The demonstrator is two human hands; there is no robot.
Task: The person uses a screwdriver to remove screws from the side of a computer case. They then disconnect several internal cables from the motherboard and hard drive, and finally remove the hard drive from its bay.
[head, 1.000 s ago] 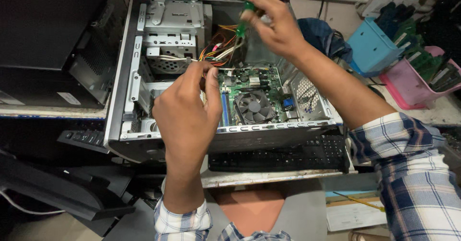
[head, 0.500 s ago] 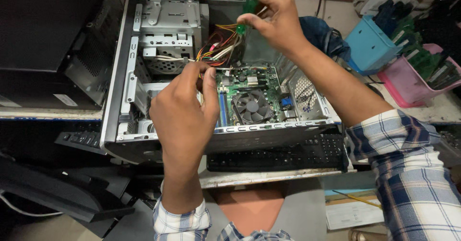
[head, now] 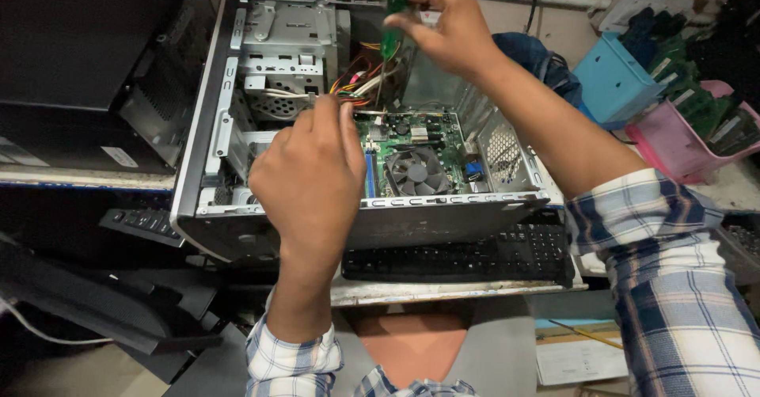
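Head view looks down into an open computer case point(head: 207, 140) lying on its side, its green motherboard point(head: 412, 140) and round cooling fan point(head: 417, 171) exposed, with a black keyboard point(head: 467, 254) just in front. Over the board, the right hand point(head: 443, 21) closes around a green-handled screwdriver point(head: 390, 37), shaft pointing down toward the bundle of coloured wires point(head: 356, 88). The left hand point(head: 313, 179) curls at the drive cage edge; whether it pinches anything cannot be told. Judging by the angle, a slip could drive the tip into the wires or board
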